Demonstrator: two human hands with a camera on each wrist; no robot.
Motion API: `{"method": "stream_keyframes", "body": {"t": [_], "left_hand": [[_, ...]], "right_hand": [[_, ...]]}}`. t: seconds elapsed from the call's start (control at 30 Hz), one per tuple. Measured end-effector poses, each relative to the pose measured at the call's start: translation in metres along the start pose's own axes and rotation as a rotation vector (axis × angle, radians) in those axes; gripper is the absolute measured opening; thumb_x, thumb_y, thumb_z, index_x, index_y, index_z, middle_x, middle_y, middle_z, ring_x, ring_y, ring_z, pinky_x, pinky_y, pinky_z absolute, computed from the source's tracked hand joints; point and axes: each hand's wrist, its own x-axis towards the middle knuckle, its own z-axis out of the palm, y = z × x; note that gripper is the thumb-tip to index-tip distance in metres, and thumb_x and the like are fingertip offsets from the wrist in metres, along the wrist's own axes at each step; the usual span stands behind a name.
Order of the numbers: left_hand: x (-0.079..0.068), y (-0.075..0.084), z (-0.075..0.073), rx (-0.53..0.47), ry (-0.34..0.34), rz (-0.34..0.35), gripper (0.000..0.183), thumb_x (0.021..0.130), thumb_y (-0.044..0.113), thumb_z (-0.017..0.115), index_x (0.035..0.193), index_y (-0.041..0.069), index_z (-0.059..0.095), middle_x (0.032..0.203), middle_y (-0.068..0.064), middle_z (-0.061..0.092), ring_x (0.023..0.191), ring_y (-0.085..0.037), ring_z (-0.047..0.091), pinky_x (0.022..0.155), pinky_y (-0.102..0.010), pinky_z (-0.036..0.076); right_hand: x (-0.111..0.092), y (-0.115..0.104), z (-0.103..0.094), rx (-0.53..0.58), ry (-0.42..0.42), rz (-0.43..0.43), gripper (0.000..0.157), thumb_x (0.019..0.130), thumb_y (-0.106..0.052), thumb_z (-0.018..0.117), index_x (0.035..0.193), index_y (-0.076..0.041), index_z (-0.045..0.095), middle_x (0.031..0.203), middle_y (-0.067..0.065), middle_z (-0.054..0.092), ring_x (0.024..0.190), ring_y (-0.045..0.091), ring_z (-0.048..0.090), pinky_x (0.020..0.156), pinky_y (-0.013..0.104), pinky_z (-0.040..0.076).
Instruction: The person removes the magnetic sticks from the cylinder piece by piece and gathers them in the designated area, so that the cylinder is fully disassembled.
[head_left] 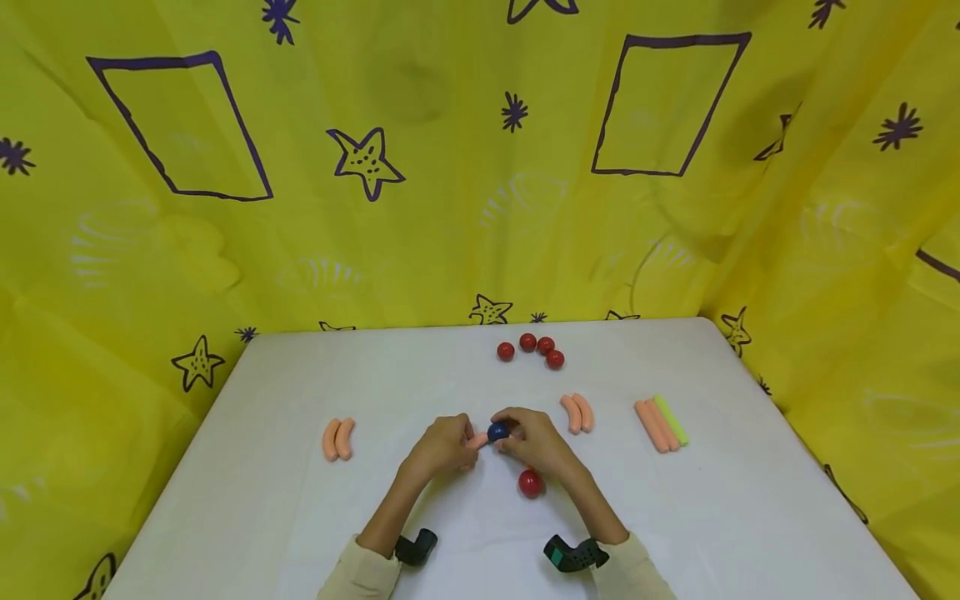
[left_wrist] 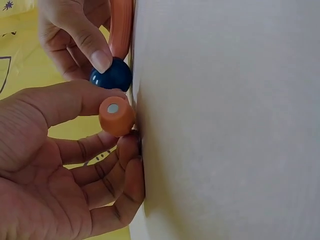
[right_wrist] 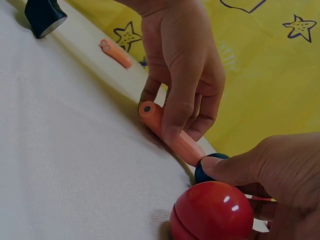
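Note:
My left hand (head_left: 446,442) pinches a peach-orange magnetic rod (right_wrist: 175,137) between thumb and fingers. A pale round magnet shows on the rod's near end in the left wrist view. My right hand (head_left: 538,440) pinches a dark blue ball (head_left: 497,432) between thumb and fingertips. The rod's far end meets the ball in the right wrist view; whether they are joined I cannot tell. Beyond the ball, a second orange rod (left_wrist: 121,30) runs beside the right hand, partly hidden by it. A glossy red ball (head_left: 530,483) sits on the table just below the right hand.
Several red balls (head_left: 528,342) lie at the back of the white table (head_left: 420,367). Two curved orange rods (head_left: 337,439) lie left, two more (head_left: 577,413) right. Farther right are straight orange rods (head_left: 657,427) and a green rod (head_left: 671,419). Yellow curtains (head_left: 442,233) surround the back and sides.

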Motion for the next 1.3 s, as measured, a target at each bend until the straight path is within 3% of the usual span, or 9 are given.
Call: {"method": "stream_keyframes", "body": {"t": [0.23, 0.47, 0.7, 0.97, 1.3], "left_hand": [[0.001, -0.002, -0.003, -0.059, 0.018, -0.044, 0.021, 0.079, 0.009, 0.072, 0.093, 0.002, 0.059, 0.066, -0.004, 0.058, 0.056, -0.015, 0.053, 0.051, -0.026, 0.042], [0.003, -0.006, -0.004, -0.051, 0.022, 0.011, 0.021, 0.091, 0.023, 0.070, 0.092, 0.003, 0.065, 0.059, -0.002, 0.061, 0.053, -0.011, 0.051, 0.053, -0.024, 0.041], [0.004, -0.009, -0.004, -0.073, 0.018, 0.006, 0.016, 0.089, 0.018, 0.071, 0.091, 0.004, 0.064, 0.060, -0.001, 0.059, 0.053, -0.011, 0.051, 0.053, -0.024, 0.040], [0.003, -0.009, -0.005, -0.103, -0.036, -0.011, 0.013, 0.083, 0.008, 0.072, 0.092, 0.005, 0.064, 0.067, -0.002, 0.060, 0.055, -0.012, 0.052, 0.052, -0.023, 0.041], [0.004, -0.011, -0.006, -0.127, -0.044, -0.033, 0.014, 0.081, 0.008, 0.071, 0.092, 0.005, 0.063, 0.064, -0.003, 0.059, 0.055, -0.013, 0.052, 0.051, -0.024, 0.039]], "right_hand": [[-0.001, 0.000, 0.000, 0.022, -0.007, -0.007, 0.031, 0.085, -0.008, 0.074, 0.115, -0.007, 0.067, 0.102, 0.005, 0.070, 0.087, 0.013, 0.058, 0.075, 0.021, 0.049], [0.000, 0.002, 0.000, 0.020, -0.009, -0.017, 0.031, 0.086, -0.010, 0.074, 0.116, -0.008, 0.067, 0.102, 0.004, 0.070, 0.086, 0.012, 0.058, 0.074, 0.020, 0.049], [0.001, 0.006, 0.001, 0.024, -0.003, -0.043, 0.030, 0.086, -0.011, 0.074, 0.115, -0.007, 0.067, 0.104, 0.005, 0.070, 0.086, 0.011, 0.061, 0.074, 0.020, 0.050], [-0.001, 0.008, 0.001, 0.023, -0.004, 0.000, 0.031, 0.087, -0.012, 0.073, 0.117, -0.009, 0.065, 0.105, 0.006, 0.069, 0.088, 0.013, 0.064, 0.078, 0.025, 0.054], [-0.002, 0.006, -0.001, 0.030, -0.006, 0.006, 0.031, 0.087, -0.012, 0.073, 0.116, -0.011, 0.065, 0.108, 0.007, 0.069, 0.093, 0.016, 0.064, 0.081, 0.029, 0.055]]}}
